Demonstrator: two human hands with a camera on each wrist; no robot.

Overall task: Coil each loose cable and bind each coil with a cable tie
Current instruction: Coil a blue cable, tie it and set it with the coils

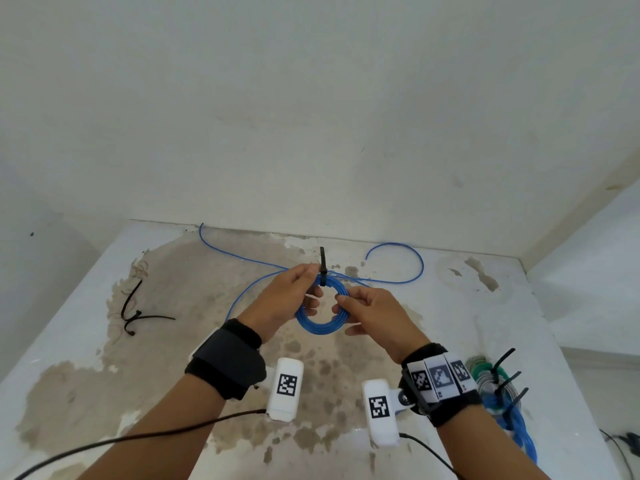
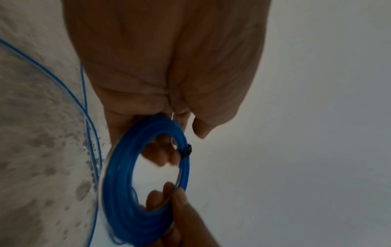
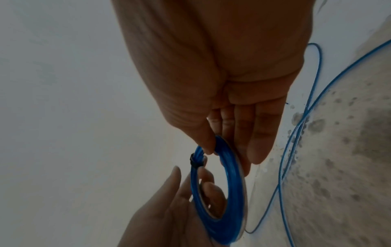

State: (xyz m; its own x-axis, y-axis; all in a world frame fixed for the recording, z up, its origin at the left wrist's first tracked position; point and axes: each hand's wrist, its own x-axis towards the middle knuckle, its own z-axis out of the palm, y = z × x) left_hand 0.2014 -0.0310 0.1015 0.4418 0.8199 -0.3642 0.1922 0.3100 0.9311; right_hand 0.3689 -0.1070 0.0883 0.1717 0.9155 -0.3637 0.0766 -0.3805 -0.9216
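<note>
Two hands: left hand (image 1: 289, 299) pinched the blue coil (image 1: 323, 308) at its 11 o'clock rim; right hand (image 1: 375, 315) gripped the 3 o'clock rim between thumb and fingers.
Coil location: held just above the table (image 1: 467, 323), at centre.
Cable tie (image 1: 322, 268): black, wrapped at the coil's 12 o'clock, tail standing upright.
Risk: if the tie was not yet cinched, loosening either pinch would probably let the turns spring apart; the loose blue cable (image 1: 394, 261) trailing toward 12 and 1 o'clock could drag them.
Surface: white, with peeling brown patches; spare ties (image 1: 138, 315) at 9 o'clock, bound coils (image 1: 498, 393) at 4 o'clock.
Room: plain white corner walls.
</note>
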